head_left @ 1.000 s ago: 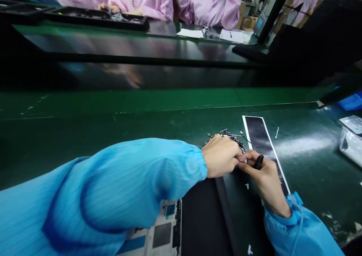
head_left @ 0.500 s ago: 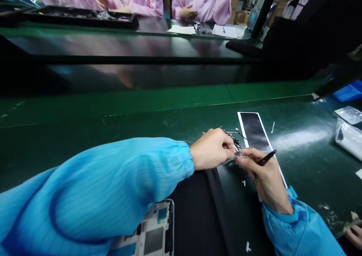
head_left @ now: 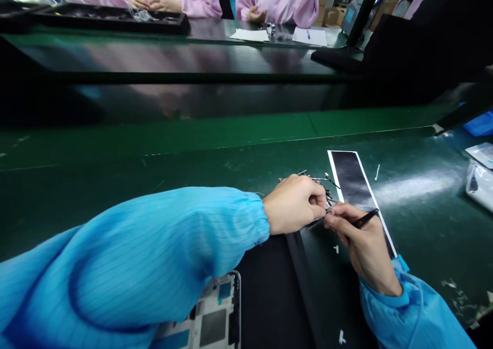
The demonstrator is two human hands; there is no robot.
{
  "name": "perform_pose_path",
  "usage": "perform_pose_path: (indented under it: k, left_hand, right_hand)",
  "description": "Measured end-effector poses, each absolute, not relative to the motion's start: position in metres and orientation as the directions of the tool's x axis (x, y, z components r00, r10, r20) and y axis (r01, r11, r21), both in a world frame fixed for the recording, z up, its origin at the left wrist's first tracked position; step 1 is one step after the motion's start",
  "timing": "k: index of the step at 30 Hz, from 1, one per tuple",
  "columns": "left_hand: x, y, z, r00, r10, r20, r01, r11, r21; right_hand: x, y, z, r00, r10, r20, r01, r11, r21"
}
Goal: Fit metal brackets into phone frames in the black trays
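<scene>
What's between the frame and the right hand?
In the head view, going from the frame to the right hand: black mat, then a strip of table bearing a small white scrap.

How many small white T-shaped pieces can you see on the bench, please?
2: one piece lies between the black mat and the right hand; the other piece is near the picture's bottom edge, left of the right sleeve. Others may be hidden under the arms.
</scene>
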State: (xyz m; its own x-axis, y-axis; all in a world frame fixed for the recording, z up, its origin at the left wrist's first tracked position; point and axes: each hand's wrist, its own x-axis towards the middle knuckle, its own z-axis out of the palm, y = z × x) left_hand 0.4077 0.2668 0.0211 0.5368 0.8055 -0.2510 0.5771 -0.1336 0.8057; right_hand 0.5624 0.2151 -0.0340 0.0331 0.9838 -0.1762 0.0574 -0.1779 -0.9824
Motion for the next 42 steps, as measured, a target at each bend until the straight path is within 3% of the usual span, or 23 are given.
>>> perform_pose_path:
  k: [11,14,26,42]
  left_hand:
    - [0.404,0.269,0.020,0.568,0.785,-0.247,0.577,-0.166,0.799]
    - [0.404,0.270,0.018,0.561,0.789,-0.252,0.589,-0.166,0.791]
    - [0.404,0.268,0.018,0.589,0.780,-0.213,0.625,-0.272,0.732]
    - [0.410,0.255,0.021,0.725,0.677,-0.129,0.638,-0.588,0.498]
  right_hand:
    - [0.563,0.214,-0.043,0.140,0.987,-0.078,0.272,-0.114,-0.956]
    - [0.564,0.215,-0.044,0.092,0.990,-0.110,0.296,-0.133,-0.946]
    - [0.565,0.215,-0.033,0.037,0.991,-0.127,0.125,-0.130,-0.984]
    - [0.562,0.212,-0.037,-0.019,0.998,-0.060,0.166,-0.056,-0.985]
